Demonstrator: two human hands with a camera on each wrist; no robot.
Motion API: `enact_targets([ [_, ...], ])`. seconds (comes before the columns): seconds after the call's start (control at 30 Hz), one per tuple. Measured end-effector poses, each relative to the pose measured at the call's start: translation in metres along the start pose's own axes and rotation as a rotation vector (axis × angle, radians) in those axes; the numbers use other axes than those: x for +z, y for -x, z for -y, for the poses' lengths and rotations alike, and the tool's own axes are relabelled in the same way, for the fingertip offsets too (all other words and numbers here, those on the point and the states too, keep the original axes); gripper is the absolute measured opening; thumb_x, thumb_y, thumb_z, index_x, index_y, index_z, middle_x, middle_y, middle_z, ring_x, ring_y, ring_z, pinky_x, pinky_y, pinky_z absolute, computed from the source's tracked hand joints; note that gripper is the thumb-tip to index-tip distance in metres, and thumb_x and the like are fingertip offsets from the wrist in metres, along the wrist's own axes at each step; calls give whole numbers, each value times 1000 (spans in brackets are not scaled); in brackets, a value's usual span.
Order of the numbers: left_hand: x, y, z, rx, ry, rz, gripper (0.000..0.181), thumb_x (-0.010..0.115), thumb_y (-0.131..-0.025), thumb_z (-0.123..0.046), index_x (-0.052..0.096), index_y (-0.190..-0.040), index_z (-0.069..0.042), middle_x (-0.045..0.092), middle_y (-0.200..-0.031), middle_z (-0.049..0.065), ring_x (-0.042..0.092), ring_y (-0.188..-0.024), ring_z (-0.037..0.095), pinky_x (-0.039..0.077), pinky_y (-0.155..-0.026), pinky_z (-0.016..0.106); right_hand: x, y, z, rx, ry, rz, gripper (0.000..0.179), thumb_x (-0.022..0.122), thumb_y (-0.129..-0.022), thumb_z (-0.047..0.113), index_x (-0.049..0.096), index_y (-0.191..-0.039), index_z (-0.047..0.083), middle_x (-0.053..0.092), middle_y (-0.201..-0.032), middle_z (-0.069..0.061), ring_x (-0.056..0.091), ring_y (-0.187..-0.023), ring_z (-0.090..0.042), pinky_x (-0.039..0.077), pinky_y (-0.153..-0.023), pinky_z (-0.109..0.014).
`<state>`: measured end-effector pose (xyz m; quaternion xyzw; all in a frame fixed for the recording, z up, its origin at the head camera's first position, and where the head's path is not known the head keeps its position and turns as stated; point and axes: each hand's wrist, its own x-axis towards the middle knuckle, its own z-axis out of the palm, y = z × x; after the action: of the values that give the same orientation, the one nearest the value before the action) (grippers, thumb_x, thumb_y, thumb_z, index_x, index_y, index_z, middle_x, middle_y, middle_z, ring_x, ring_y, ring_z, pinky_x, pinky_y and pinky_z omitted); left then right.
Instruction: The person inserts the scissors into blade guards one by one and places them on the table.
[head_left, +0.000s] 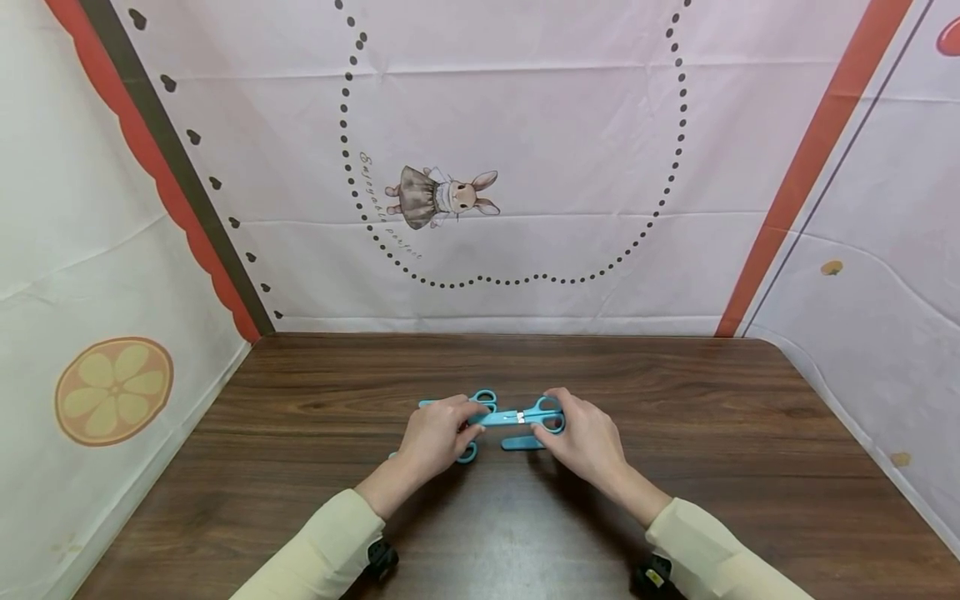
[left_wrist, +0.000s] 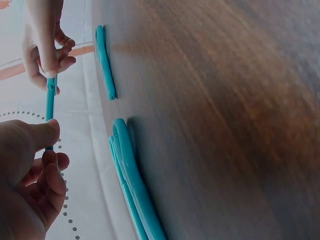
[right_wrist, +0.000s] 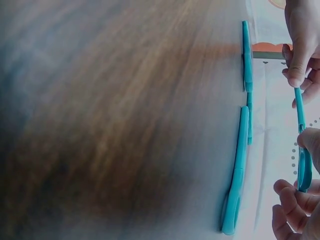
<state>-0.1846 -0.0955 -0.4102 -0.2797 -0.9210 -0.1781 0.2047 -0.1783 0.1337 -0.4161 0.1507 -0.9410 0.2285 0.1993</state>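
A pair of light-blue scissors (head_left: 507, 418) is stretched level between the two hands, lifted above the table in both wrist views. My left hand (head_left: 435, 436) pinches its blade end between thumb and fingers. At the other end, my right hand (head_left: 590, 439) holds the looped handles (right_wrist: 304, 172) with thumb and fingers. Beyond the left hand, more blue scissors (head_left: 486, 395) lie on the table, partly covered by that hand. Another blue handle loop (head_left: 469, 453) shows under the left palm. Below the held pair, a blue rounded end (head_left: 522, 443) extends out from behind the right hand.
The brown wood-grain table (head_left: 720, 433) lies under both arms. A printed pale cloth (head_left: 525, 150) hangs behind it and along both sides. Black wrist cameras (head_left: 382, 559) sit at the cuffs of the pale sleeves (head_left: 322, 542).
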Motion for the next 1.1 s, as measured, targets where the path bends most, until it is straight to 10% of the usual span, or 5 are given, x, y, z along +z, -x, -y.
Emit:
enact_targets([
  [1.1,-2,-2,-5,9,27,30,21,73,-78,-21,71,-99,-17,62,-79,-7,45,-53,1,35,-47,16,2,-1,2,-3,-15,-21,45,75,-73,33,59,-109,11,66,-74,0,53,-55,-4,38,-46,-19],
])
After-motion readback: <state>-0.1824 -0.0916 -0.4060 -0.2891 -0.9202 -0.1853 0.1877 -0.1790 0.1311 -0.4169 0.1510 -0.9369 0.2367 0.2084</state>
